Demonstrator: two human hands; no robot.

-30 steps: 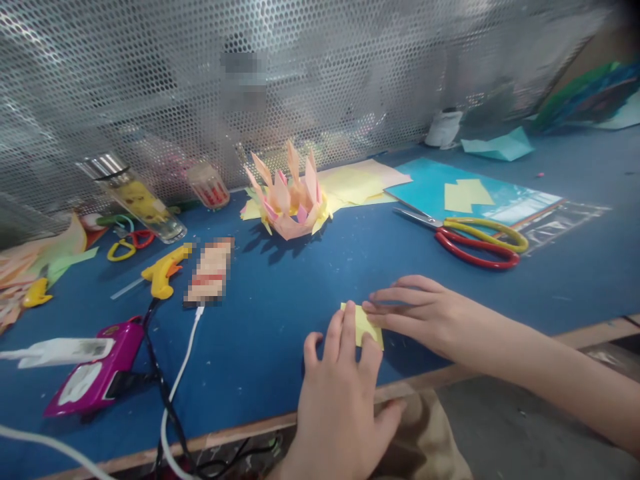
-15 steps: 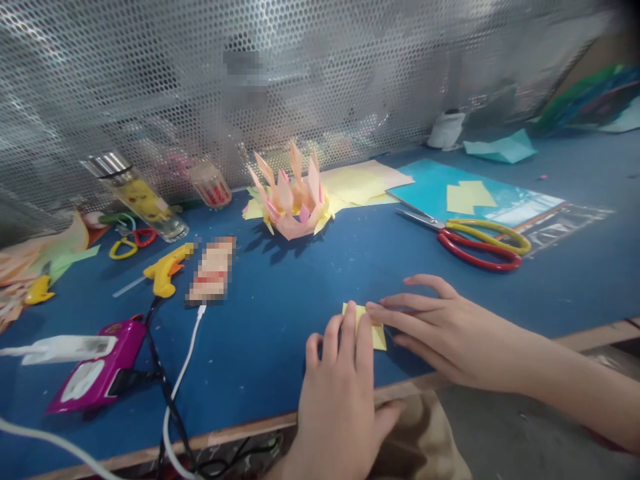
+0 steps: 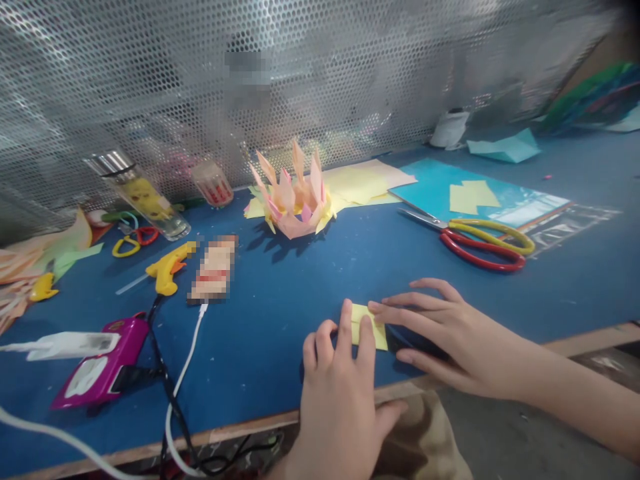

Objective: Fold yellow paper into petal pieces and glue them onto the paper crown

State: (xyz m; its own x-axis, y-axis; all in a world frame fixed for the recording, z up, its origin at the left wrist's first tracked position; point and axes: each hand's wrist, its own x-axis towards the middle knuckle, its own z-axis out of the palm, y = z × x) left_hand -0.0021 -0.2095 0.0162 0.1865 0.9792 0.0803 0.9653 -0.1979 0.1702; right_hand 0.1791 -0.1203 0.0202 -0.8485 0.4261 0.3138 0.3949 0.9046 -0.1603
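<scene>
A small piece of yellow paper (image 3: 377, 337), with a crease or folded edge across it, lies flat on the blue table near its front edge. My left hand (image 3: 340, 387) rests palm down on the paper's left side, its fingers apart and pressing on it. From the right, my right hand (image 3: 450, 333) touches the paper's upper right corner with a fingertip, the other fingers spread. Beyond the hands lie large scissors (image 3: 483, 247) with one red and one yellow handle. A pink and yellow paper crown (image 3: 295, 207) stands farther back.
To the left are a yellow glue gun (image 3: 170, 270), a phone (image 3: 213, 270) on a white cable, and a purple power strip (image 3: 103, 367). A glass bottle (image 3: 150, 200) leans at the back. A blue folder (image 3: 440, 183) bearing yellow paper scraps lies at the right.
The left fingers have shifted slightly and spread, showing more of the yellow paper. The right hand's fingers have opened a little wider, and the view has moved slightly.
</scene>
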